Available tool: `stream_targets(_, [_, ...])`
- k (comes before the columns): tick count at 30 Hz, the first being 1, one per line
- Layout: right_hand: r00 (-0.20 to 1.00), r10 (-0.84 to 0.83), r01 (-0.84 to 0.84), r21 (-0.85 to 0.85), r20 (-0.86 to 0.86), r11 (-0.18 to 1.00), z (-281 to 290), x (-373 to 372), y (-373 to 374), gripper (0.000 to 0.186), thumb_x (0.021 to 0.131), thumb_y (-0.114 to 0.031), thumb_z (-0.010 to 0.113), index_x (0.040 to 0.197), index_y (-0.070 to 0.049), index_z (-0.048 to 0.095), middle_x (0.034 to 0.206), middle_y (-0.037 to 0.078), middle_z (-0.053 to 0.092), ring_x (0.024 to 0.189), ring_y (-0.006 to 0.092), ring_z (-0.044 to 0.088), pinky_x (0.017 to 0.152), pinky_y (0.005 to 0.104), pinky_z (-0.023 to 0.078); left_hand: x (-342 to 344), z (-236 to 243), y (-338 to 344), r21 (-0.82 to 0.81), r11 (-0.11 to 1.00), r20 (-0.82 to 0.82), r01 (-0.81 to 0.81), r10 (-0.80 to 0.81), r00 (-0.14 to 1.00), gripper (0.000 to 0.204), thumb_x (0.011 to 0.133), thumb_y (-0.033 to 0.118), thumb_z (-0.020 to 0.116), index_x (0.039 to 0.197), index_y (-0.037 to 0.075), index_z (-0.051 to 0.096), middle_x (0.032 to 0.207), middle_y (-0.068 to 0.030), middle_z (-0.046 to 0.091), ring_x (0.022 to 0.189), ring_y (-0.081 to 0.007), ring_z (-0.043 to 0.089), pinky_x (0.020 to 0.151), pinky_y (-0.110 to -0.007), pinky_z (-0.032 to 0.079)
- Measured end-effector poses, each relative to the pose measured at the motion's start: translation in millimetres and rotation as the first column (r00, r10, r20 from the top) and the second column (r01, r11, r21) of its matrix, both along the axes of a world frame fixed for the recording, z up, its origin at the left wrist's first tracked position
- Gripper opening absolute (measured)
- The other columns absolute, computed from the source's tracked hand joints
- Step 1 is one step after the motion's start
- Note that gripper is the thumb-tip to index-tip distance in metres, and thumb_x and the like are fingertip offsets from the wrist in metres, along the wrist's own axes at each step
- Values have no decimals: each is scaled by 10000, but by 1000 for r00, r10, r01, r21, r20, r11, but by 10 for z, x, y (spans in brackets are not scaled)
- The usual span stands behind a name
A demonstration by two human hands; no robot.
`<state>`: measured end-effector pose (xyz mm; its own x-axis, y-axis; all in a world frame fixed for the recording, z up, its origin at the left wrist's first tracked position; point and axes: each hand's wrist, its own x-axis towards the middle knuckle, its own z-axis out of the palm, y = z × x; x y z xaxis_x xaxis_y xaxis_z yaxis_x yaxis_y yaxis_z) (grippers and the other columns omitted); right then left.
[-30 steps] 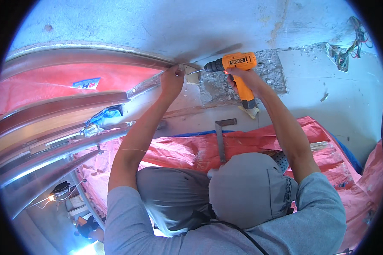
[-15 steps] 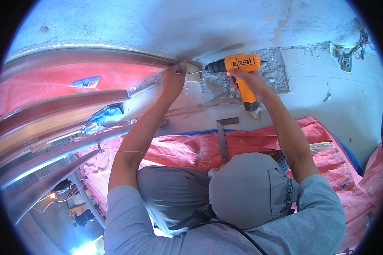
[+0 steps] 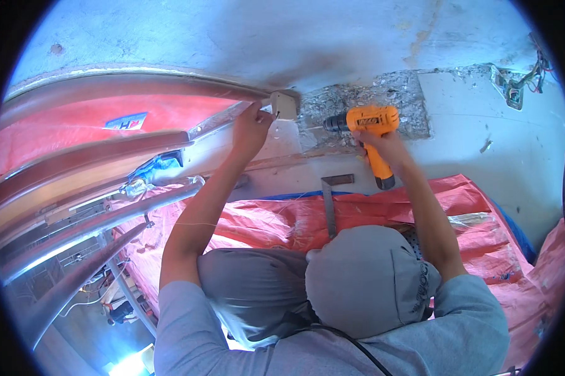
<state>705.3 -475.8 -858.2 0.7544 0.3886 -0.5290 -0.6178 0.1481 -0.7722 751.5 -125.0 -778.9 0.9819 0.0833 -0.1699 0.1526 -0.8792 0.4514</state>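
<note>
Right hand (image 3: 383, 145) grips orange drill (image 3: 371, 119) by its handle; left hand (image 3: 252, 130) pinches something dark (image 3: 278, 115).

One drill (image 3: 369, 118) serves as the landmark. There are two hands: the right hand (image 3: 384, 146) on the drill and the left hand (image 3: 251, 130) to its left. Also left of the drill is one block (image 3: 286, 108); farther left are one sticker (image 3: 126, 121) and at least four long bars (image 3: 138, 86). Around and behind the drill's front lies one rough patch (image 3: 342, 97) of wall. Below the drill are one metal square (image 3: 329, 210), one cap (image 3: 357, 276) and two sleeves (image 3: 470, 313). To its right is one wall box (image 3: 510, 94) with several wires (image 3: 537, 67), too tangled to count.
</note>
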Motion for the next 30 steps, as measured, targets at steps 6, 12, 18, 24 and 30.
stream_targets(6, [838, 277, 64, -588, 470, 806, -245, -420, 188, 441, 886, -444, 805, 1124, -78, 743, 926, 114, 758, 867, 315, 763, 762, 472, 591, -297, -138, 291, -484, 850, -124, -209, 170, 978, 289, 954, 89, 739, 1145, -88, 613, 1018, -192, 791, 930, -253, 783, 778, -381, 660])
stream_targets(12, [549, 710, -4, -848, 442, 530, 115, -496, 514, 383, 814, -389, 795, 1060, -96, 764, 1045, 169, 765, 957, 383, 757, 827, 521, 604, -321, 53, 457, -612, 737, -201, -288, 208, 957, 256, 974, 33, 706, 1175, -68, 582, 1051, -202, 752, 943, -283, 784, 780, -389, 690])
stream_targets(18, [449, 811, -33, -901, 374, 433, 198, -417, 653, 503, 820, -502, 811, 1050, -58, 767, 1019, 193, 761, 913, 405, 755, 839, 523, 592, -327, -197, 721, -706, 605, -278, -367, 240, 930, 173, 970, 19, 696, 1109, -18, 598, 993, -146, 718, 934, -273, 778, 798, -371, 682])
stream_targets(24, [466, 884, -331, -920, 34, 210, 842, -89, 751, 512, 825, -516, 800, 1059, -61, 789, 999, 183, 799, 966, 408, 760, 862, 529, 599, -208, -401, 761, -730, 683, 10, -35, 62, 998, 176, 955, 44, 711, 1117, 7, 653, 949, -87, 718, 890, -228, 776, 773, -355, 659])
stream_targets(30, [155, 988, -303, -951, 13, 60, 792, -192, 1281, 503, 806, -453, 805, 1049, -15, 755, 1023, 233, 784, 975, 426, 756, 860, 533, 599, -101, -472, 1097, -390, 910, 272, 142, -34, 962, 172, 971, 120, 716, 1097, 10, 676, 927, -114, 778, 878, -232, 789, 748, -397, 629])
